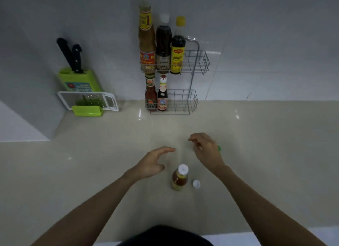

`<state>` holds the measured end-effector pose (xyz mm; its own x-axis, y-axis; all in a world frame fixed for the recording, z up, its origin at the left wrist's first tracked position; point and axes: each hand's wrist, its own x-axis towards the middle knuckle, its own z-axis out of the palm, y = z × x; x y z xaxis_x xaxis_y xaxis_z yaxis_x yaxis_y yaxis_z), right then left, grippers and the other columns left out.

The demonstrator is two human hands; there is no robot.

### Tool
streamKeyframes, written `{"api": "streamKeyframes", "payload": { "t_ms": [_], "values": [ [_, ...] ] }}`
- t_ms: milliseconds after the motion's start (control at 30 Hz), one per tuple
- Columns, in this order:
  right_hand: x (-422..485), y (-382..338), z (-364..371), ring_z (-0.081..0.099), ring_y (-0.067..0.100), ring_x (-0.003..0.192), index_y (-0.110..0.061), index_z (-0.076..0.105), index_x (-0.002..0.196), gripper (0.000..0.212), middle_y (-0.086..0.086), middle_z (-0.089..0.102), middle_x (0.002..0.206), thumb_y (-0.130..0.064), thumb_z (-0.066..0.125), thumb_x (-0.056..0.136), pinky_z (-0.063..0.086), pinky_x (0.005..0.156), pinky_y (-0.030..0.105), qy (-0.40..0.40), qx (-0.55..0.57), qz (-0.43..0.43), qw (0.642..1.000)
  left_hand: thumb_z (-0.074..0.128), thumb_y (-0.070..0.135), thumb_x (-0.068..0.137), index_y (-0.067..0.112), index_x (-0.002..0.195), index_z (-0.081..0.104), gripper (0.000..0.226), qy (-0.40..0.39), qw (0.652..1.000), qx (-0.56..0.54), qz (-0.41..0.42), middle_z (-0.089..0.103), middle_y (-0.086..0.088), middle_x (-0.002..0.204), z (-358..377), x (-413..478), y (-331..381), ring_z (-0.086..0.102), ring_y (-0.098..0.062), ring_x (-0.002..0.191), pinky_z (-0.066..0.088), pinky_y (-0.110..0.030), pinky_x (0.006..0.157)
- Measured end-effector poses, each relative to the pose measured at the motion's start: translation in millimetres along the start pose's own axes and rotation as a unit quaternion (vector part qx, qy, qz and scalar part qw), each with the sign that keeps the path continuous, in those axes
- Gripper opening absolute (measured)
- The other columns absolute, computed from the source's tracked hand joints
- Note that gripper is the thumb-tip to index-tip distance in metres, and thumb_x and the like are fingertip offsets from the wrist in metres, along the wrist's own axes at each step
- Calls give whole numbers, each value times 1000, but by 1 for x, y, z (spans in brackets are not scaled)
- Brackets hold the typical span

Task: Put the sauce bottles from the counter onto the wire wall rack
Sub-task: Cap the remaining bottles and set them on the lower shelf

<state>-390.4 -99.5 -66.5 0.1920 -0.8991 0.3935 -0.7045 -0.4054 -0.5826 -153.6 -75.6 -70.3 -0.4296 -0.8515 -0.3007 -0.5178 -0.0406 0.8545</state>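
Observation:
A small amber sauce bottle (179, 179) with a white cap stands on the beige counter (266, 154), between my forearms. Beside it on its right is a small white cap-like object (196, 183). My left hand (153, 163) hovers just left of and beyond the bottle, fingers spread and empty. My right hand (206, 150) hovers further right with fingers loosely curled and nothing in them. A green bit (219, 148) peeks out behind it; I cannot tell what it is. The wire wall rack (197, 62) holds three tall bottles (162, 49) on its upper shelf and two small bottles (156, 97) on its lower shelf.
The right halves of both rack shelves hold nothing. A green knife block (78, 80) with black-handled knives and a white and green grater (88, 102) stand at the back left by the wall. A white ledge (20, 124) rises at the left.

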Motion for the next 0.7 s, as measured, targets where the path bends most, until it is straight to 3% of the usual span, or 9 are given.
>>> {"api": "streamKeyframes", "payload": {
  "t_ms": [133,233,333,400,500,600,700],
  "values": [
    [-84,20,4,63,27,104,-11,70,106,39,6,69,113,4,57,72,51,91,34,-168,-46,52,983,67,26,61,36,136,42,80,-63,998,-19,17,47,16,140,43,-29,11,41,3,129,35,-16,106],
    [-122,31,12,66,30,104,-9,69,111,37,12,68,120,-10,63,75,45,94,35,-246,-94,7,965,73,16,70,32,135,44,74,-28,999,-27,10,55,13,130,65,-35,14,49,3,119,37,-9,97],
    [-138,43,24,66,32,96,-17,69,104,26,5,71,113,-17,62,78,50,85,33,-262,-116,12,958,77,16,72,27,130,52,64,41,999,-29,-6,63,7,120,78,-36,13,59,-9,111,44,-19,95],
    [-139,47,28,64,34,90,-17,67,96,17,3,71,104,-13,59,81,44,78,33,-268,-122,27,955,78,17,71,24,125,56,59,67,997,-25,-10,66,2,114,82,-35,12,62,-14,105,47,-23,91],
    [-130,37,23,65,33,87,-10,70,101,22,11,68,99,-6,61,81,44,80,33,-206,-69,72,973,77,17,67,21,117,61,52,91,996,-24,-11,68,2,103,83,-40,15,64,-12,95,49,-25,84],
    [-94,3,0,67,15,81,-14,71,102,20,5,67,96,-8,69,83,53,77,26,-53,72,177,980,78,16,64,32,100,60,43,131,991,-25,-2,62,11,88,78,-46,21,58,4,78,41,-10,70],
    [-42,-52,-31,70,13,82,-8,68,93,7,8,71,89,-8,69,87,56,77,25,51,285,219,932,77,29,54,48,86,57,42,196,979,-59,8,62,1,90,69,-47,33,59,-2,81,44,-16,73]
  ]
}}
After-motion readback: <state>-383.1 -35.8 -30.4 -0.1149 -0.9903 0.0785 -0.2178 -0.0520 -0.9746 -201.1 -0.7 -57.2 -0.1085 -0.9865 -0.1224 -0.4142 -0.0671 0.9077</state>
